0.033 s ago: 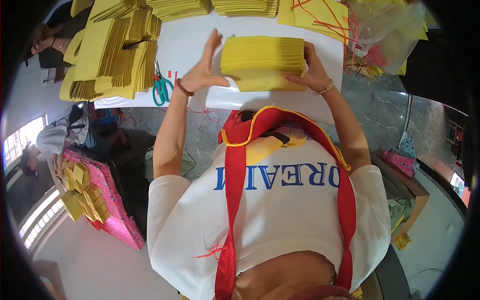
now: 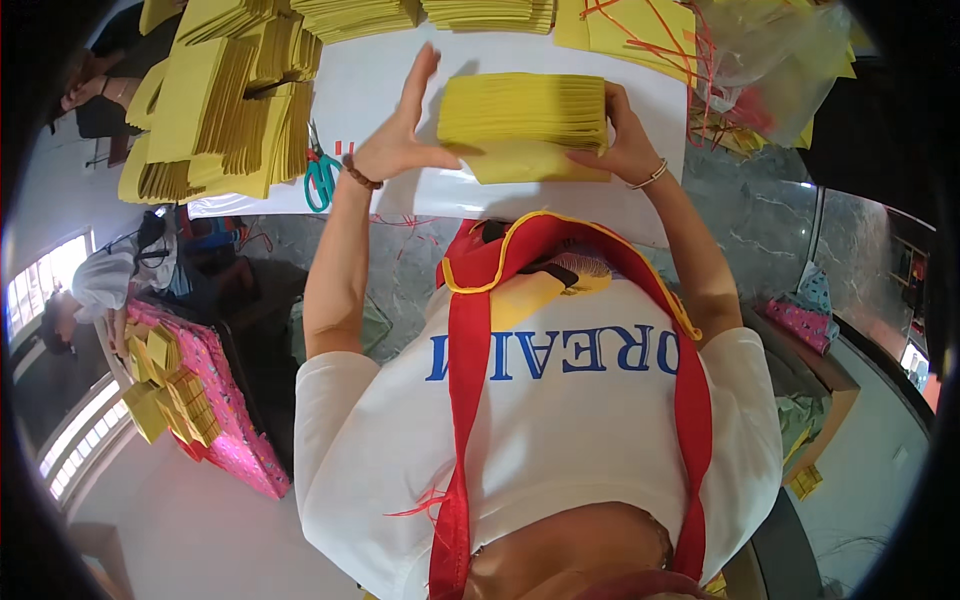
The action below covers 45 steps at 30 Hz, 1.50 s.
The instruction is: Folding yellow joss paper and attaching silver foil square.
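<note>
A thick stack of yellow folded paper [image 2: 520, 108] lies on the white tabletop in front of me, its many edges showing as fine layers. One yellow flap or sheet reaches out on the side toward me. At the stack's right end my right hand [image 2: 632, 145] grips it, thumb over the near side and fingers round the far corner. Just off the left end, my left hand [image 2: 402, 145] is open, thumb and fingers spread wide, with nothing in it. Green-handled scissors [image 2: 321, 182] rest on the table left of my left wrist.
Piles of yellow folded paper [image 2: 190, 110] crowd the table's left side, with more along the far edge. Red ties [image 2: 640, 42] and a clear plastic bag [image 2: 780, 70] sit at the far right. At left, another person [image 2: 105, 275] handles yellow bundles on a pink-covered table [image 2: 235, 420].
My left hand's fingers have stretched a little farther up and away. The stack and my right hand have shifted very slightly to the left.
</note>
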{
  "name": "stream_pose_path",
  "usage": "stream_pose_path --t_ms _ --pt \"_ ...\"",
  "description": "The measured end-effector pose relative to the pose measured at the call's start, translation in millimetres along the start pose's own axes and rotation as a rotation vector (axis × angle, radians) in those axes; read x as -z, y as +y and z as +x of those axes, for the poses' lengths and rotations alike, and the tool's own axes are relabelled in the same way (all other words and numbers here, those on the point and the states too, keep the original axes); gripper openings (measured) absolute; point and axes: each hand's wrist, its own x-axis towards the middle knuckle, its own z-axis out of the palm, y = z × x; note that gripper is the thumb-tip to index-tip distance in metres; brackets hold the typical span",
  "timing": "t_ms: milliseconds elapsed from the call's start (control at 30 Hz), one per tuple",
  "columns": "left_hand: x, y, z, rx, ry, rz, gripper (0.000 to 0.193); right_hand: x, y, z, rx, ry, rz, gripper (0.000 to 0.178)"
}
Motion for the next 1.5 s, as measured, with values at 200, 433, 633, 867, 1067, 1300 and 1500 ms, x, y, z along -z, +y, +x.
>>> stream_pose_path --t_ms 200,433,633,867,1067,1300,1500 --pt "-36.8 58.4 34.8 -0.232 -0.161 0.783 0.114 -3.7 -14.6 7.2 -0.056 -0.092 -0.237 0.085" --pt "-64.4 83.6 18.6 -0.457 0.17 0.879 0.024 -9.8 -21.9 7.6 -0.039 -0.06 -0.213 0.086" --pt "-81.9 76.6 6.5 -0.47 0.285 0.895 0.024 -12.2 -28.1 7.9 0.0 -0.042 -0.293 0.083" --pt "-96.7 60.2 -5.6 -0.554 0.383 0.885 0.028 -14.7 -30.8 11.0 0.022 -0.022 -0.276 0.083" --pt "-109.5 55.3 -9.3 -0.545 0.471 0.861 0.022 -15.8 -35.8 12.0 0.039 -0.032 -0.36 0.081" --pt "-117.9 58.2 -1.4 -0.592 0.475 0.762 0.019 -15.4 -35.9 13.5 0.071 -0.034 -0.383 0.082" --pt "-107.2 53.9 11.6 -0.653 0.445 0.643 0.024 -16.7 -40.4 14.1 0.071 -0.044 -0.372 0.078"
